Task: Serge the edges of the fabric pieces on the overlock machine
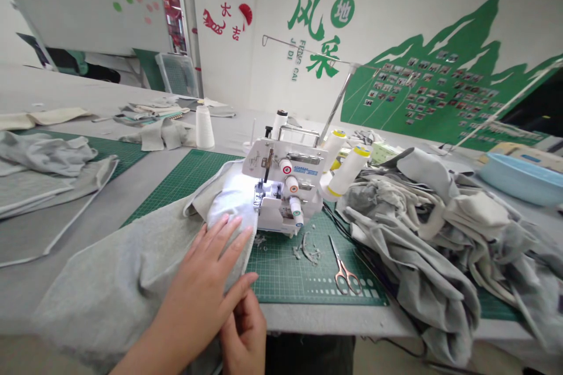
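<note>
A grey piece of fabric point(114, 269) lies across the table and runs up to a white overlock sewing machine point(303, 155), whose lamp lights the cloth at the presser foot. My left hand point(211, 269) rests flat on this fabric just in front of the foot, fingers stretched out and thumb pointing right. Just below it, my right hand point(246, 334) is closed with curled fingers at the fabric's right edge, partly covered by the left hand. The edge in the right fingers is mostly hidden.
Scissors point(345, 269) and thread scraps point(310, 249) lie on the green cutting mat point(285, 281). Heaped grey cloth point(417, 234) is on the right, near a blue basin point(523, 176). More fabric pieces point(48, 187) lie left. A thread cone point(204, 128) stands behind.
</note>
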Available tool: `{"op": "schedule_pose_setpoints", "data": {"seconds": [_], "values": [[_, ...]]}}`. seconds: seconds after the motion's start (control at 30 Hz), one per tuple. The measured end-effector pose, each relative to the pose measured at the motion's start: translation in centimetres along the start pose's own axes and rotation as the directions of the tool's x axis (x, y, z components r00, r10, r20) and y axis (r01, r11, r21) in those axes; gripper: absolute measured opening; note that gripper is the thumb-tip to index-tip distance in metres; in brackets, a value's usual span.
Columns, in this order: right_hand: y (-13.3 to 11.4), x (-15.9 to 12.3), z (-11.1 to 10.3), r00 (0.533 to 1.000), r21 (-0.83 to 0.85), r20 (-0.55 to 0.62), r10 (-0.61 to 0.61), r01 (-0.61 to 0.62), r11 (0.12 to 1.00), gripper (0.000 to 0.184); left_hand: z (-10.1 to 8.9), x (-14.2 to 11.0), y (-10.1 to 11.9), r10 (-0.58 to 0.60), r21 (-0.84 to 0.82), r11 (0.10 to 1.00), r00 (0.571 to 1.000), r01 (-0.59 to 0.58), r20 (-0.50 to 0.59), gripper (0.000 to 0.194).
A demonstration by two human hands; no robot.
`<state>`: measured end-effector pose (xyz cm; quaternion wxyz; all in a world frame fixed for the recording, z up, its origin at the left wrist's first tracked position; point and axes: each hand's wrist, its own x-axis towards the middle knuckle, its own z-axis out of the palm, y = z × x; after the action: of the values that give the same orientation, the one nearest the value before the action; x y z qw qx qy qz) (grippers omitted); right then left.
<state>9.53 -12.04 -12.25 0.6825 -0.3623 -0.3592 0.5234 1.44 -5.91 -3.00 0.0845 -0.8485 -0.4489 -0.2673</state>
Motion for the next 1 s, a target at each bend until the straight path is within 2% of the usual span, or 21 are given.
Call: {"op": "schedule_pose_setpoints", "data": {"seconds": [0.4,1.0], "values": [[0.4,-0.1,-0.2,0.999,-0.094,-0.048,-0.006,0.002,0.996,0.032,0.2,1.0,-0.1,-0.025,-0.004,1.000,1.000,0.025,-0.003,0.059],[0.4,-0.1,0.0,0.998,-0.096,-0.060,0.005,-0.011,0.995,0.033,0.5,1.4,-0.1,-0.026,-0.013,1.000,0.999,0.026,-0.020,0.058]]}}
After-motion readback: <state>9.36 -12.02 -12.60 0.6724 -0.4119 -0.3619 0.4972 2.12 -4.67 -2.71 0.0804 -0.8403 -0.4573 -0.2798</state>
